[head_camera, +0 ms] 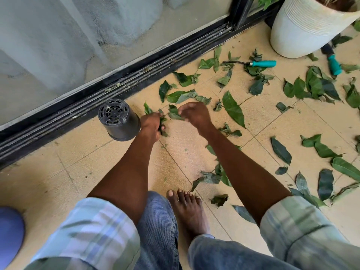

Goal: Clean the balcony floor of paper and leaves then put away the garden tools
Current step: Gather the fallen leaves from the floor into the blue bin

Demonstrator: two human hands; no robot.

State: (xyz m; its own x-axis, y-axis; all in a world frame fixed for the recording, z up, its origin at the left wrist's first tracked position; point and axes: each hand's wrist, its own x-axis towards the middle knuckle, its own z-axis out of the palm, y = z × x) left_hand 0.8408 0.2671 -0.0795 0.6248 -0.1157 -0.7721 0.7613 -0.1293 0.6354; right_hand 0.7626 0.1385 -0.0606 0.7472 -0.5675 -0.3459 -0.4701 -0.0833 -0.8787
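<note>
My left hand (151, 124) grips a bunch of leaves (162, 121) beside the black pot (118, 120); my right hand (194, 114) fingers pinch another leaf (175, 114).

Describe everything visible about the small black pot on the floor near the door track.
The small black pot looks like thin plastic, a nursery-type planter. It lies tipped over, its base turned up toward the camera, showing a round pattern of drainage slots. It tapers from a wider rim, on the tile, to the narrower base. It sits on the beige floor tile beside the sliding door track. The left hand, gripping leaves, is right next to it; contact is unclear.
</note>
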